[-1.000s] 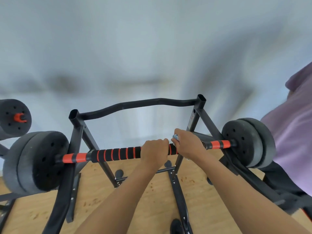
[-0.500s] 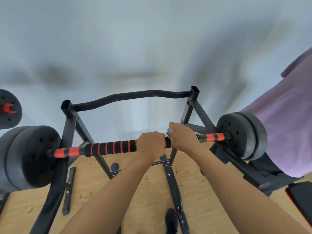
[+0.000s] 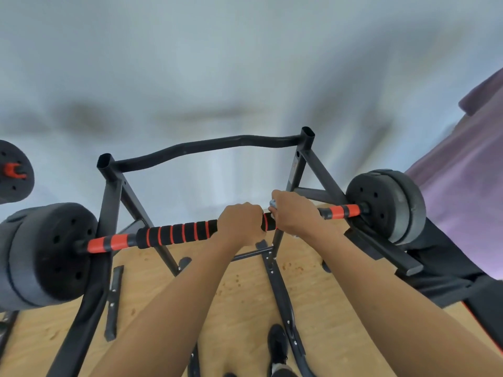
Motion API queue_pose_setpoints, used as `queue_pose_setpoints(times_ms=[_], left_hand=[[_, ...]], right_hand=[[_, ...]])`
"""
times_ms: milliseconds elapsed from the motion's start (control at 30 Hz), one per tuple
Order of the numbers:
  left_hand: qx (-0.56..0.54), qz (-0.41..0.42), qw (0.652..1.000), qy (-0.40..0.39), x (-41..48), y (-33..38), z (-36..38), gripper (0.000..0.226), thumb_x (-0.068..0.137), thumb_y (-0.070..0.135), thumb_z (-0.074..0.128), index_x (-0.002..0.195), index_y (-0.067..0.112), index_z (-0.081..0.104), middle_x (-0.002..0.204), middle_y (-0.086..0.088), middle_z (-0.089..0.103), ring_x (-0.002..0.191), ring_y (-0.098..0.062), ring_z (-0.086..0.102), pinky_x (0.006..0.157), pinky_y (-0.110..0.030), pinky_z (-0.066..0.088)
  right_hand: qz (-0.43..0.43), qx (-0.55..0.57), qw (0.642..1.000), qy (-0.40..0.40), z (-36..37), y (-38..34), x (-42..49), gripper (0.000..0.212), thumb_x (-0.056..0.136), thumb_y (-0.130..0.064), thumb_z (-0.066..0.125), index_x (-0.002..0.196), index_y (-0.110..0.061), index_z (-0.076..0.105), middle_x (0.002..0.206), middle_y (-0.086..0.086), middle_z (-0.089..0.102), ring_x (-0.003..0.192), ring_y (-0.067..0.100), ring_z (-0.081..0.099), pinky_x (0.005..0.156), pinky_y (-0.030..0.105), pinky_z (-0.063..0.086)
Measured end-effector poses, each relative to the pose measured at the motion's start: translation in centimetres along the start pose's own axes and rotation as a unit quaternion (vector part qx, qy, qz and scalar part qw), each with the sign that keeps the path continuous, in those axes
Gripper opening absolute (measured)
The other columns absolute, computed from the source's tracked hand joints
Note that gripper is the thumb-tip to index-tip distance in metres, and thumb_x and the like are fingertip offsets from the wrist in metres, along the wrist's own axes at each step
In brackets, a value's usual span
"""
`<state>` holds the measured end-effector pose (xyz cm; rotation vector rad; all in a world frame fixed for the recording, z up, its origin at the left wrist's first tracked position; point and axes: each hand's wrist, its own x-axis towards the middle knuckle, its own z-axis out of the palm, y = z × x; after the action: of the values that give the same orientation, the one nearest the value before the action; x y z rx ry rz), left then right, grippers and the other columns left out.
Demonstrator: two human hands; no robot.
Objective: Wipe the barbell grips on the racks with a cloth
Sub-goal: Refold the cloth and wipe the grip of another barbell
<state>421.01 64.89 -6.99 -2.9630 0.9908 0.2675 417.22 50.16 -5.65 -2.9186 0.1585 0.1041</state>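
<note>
A barbell with a black and orange striped foam grip (image 3: pixel 177 233) lies across a black steel rack (image 3: pixel 109 186). My left hand (image 3: pixel 241 223) grips the bar near its middle. My right hand (image 3: pixel 295 212) is curled round the bar just to the right, over a light blue cloth (image 3: pixel 273 204), of which only a small corner shows above the fingers. Dark weight plates sit at the left end (image 3: pixel 43 254) and the right end (image 3: pixel 386 205).
A second barbell's plate (image 3: pixel 13 172) shows at the far left edge. The rack's legs and a cross brace (image 3: pixel 280 284) stand on the wooden floor below my arms. A purple fabric surface (image 3: pixel 468 191) fills the right side, with a dark bench pad (image 3: pixel 441 268) beneath it.
Both hands stay on the bar, side by side. The view has shifted slightly, so the rack and barbell sit a little lower left than one second ago.
</note>
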Motion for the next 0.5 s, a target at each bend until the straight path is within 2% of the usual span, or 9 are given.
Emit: queue_pose_setpoints(times_ms=[67, 133, 233, 300, 367, 433, 500], left_hand=[[0.046, 0.001, 0.997, 0.060, -0.7, 0.5, 0.8, 0.014, 0.093, 0.030, 0.060, 0.087, 0.018, 0.056, 0.070, 0.004, 0.051, 0.064, -0.020, 0.055, 0.064, -0.032, 0.044], [0.051, 0.005, 0.995, 0.087, -1.2, 0.7, 1.7, 0.011, 0.095, 0.031, 0.061, 0.093, 0.020, 0.058, 0.072, 0.004, 0.048, 0.067, -0.020, 0.055, 0.066, -0.032, 0.043], [0.039, -0.002, 0.992, 0.124, -1.5, 0.8, 2.7, 0.012, 0.098, 0.032, 0.062, 0.098, 0.021, 0.057, 0.069, 0.008, 0.043, 0.066, -0.016, 0.053, 0.067, -0.029, 0.046], [0.036, -0.012, 0.990, 0.136, -1.7, 1.1, 3.3, 0.012, 0.097, 0.030, 0.063, 0.094, 0.022, 0.055, 0.066, 0.009, 0.042, 0.062, -0.015, 0.052, 0.064, -0.028, 0.046], [0.026, -0.024, 0.988, 0.148, -2.0, 1.4, 3.5, 0.016, 0.092, 0.026, 0.067, 0.086, 0.021, 0.053, 0.060, 0.009, 0.040, 0.056, -0.015, 0.049, 0.056, -0.028, 0.044], [0.017, -0.029, 0.988, 0.153, -2.2, 1.6, 3.4, 0.020, 0.091, 0.028, 0.070, 0.083, 0.021, 0.052, 0.059, 0.009, 0.041, 0.053, -0.014, 0.046, 0.055, -0.028, 0.042], [0.000, -0.009, 0.986, 0.165, -2.3, 1.5, 3.3, 0.032, 0.092, 0.045, 0.069, 0.086, 0.023, 0.047, 0.064, 0.009, 0.045, 0.058, -0.013, 0.048, 0.059, -0.028, 0.043]], right_hand=[[-0.003, -0.024, 1.000, -0.018, -0.1, -0.1, 0.1, 0.011, 0.096, -0.015, 0.058, 0.093, -0.018, 0.048, 0.076, -0.005, 0.053, 0.072, 0.016, 0.056, 0.066, 0.035, 0.050], [-0.008, -0.038, 0.998, -0.046, -0.5, -0.4, 0.2, 0.010, 0.094, -0.013, 0.057, 0.093, -0.017, 0.048, 0.079, -0.004, 0.056, 0.077, 0.019, 0.059, 0.069, 0.036, 0.054], [-0.025, -0.046, 0.996, -0.067, -1.2, -0.7, 0.1, 0.010, 0.094, -0.010, 0.054, 0.091, -0.017, 0.047, 0.078, -0.005, 0.053, 0.071, 0.015, 0.053, 0.065, 0.034, 0.047], [-0.044, -0.032, 0.996, -0.066, -1.9, -0.5, -0.5, 0.006, 0.100, -0.016, 0.052, 0.094, -0.013, 0.054, 0.081, -0.003, 0.057, 0.075, 0.017, 0.055, 0.068, 0.035, 0.049], [-0.068, -0.024, 0.995, -0.065, -2.8, 0.4, -0.6, 0.022, 0.105, -0.025, 0.051, 0.099, -0.007, 0.063, 0.089, 0.002, 0.064, 0.085, 0.022, 0.062, 0.078, 0.037, 0.053], [-0.063, -0.025, 0.998, -0.013, -3.7, 1.7, 0.1, 0.026, 0.105, -0.031, 0.050, 0.106, -0.008, 0.062, 0.099, 0.003, 0.066, 0.093, 0.023, 0.063, 0.084, 0.039, 0.054], [-0.068, -0.069, 0.988, 0.119, -4.3, 2.9, 0.9, 0.029, 0.105, -0.035, 0.045, 0.116, -0.013, 0.059, 0.112, 0.003, 0.062, 0.104, 0.023, 0.057, 0.091, 0.038, 0.051]])
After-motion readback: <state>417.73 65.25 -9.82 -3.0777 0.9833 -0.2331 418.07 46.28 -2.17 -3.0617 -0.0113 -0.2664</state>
